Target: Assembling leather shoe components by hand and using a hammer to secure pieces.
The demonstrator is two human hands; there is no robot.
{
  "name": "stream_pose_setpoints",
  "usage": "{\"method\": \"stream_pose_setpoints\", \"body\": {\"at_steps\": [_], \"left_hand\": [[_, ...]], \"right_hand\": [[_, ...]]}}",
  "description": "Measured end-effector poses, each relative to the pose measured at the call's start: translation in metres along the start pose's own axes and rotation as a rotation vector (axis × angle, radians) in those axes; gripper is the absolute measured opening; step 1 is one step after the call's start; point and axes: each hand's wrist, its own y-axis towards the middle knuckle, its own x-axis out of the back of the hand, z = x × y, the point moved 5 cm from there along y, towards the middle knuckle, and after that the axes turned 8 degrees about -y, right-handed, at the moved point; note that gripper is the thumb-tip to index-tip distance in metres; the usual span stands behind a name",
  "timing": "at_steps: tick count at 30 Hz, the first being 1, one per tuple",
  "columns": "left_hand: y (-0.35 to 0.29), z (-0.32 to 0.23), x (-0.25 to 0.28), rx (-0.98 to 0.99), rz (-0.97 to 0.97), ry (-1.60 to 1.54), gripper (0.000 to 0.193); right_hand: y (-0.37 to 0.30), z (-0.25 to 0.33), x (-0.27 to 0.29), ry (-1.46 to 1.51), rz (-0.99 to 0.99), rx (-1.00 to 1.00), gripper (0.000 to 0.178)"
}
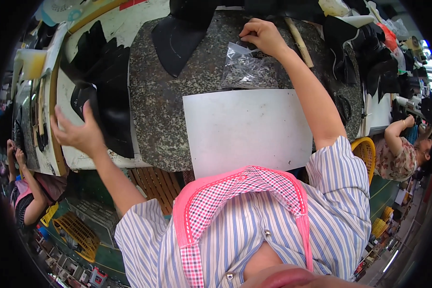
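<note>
My left hand (78, 128) is open, its fingers spread beside a stack of black leather-like pieces (111, 103) on the left of the bench. At the far middle of the mottled dark work board (153, 110), my right hand (264, 36) has thumb and fingers pinched together. Whatever is between those fingertips is too small to name. Just below it lies a clear plastic bag (249, 69) of small shiny metal parts. A white sheet (247, 129) covers the near part of the board. A curved black piece (177, 45) lies left of the bag.
A wooden stick (300, 43) lies right of my right hand. More black pieces (341, 48) are heaped at the right, with what looks like scissors (343, 108) nearer me. Other people work at far left (29, 192) and far right (398, 149). A yellow basket (367, 156) stands by my right elbow.
</note>
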Motion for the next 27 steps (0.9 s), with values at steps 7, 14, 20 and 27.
{"method": "stream_pose_setpoints", "body": {"at_steps": [7, 14, 20, 27], "left_hand": [[-0.026, -0.177, -0.028, -0.241, 0.430, -1.042, 0.028], [-0.038, -0.203, -0.034, -0.183, 0.471, -1.425, 0.026], [-0.033, -0.200, -0.019, -0.120, 0.456, -1.484, 0.022], [-0.040, -0.195, -0.010, 0.047, 0.562, -1.489, 0.015]], "right_hand": [[-0.015, 0.048, 0.027, 0.334, -0.079, -0.162, 0.008], [-0.060, 0.120, 0.020, 1.449, 0.237, -0.403, 0.016], [-0.066, 0.124, 0.010, 1.521, 0.344, -0.440, 0.013], [-0.071, 0.127, 0.020, 1.383, 0.144, -0.233, 0.013]]}}
